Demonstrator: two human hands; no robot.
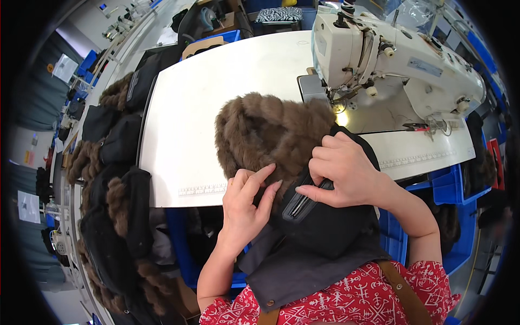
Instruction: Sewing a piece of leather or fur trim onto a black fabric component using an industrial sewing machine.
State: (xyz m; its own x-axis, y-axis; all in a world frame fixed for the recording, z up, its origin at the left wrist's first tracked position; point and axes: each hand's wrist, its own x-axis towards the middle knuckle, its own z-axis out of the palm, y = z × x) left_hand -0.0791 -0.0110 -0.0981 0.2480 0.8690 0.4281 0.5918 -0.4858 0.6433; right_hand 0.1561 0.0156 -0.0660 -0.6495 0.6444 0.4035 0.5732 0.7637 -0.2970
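Black cloth (330,233) with zip (299,207) nearest, hanging off table edge. Right hand (346,170) curled, grasping cloth just beside zip. Left hand (246,208) at near edge of brown fur (292,122), thumb and forefinger close; can't tell if pinched tight. Fur sits on white tabletop (184,119), near sewing machine (390,59). Imo: keep cloth taut, smooth pile off edge, no yanking.

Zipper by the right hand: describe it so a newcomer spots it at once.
Start at the white sewing machine, then drop to the right hand below it. Just below its thumb, on the black cloth, slants the zipper, whose silvery teeth stand out from the plain cloth and brown fur nearby.
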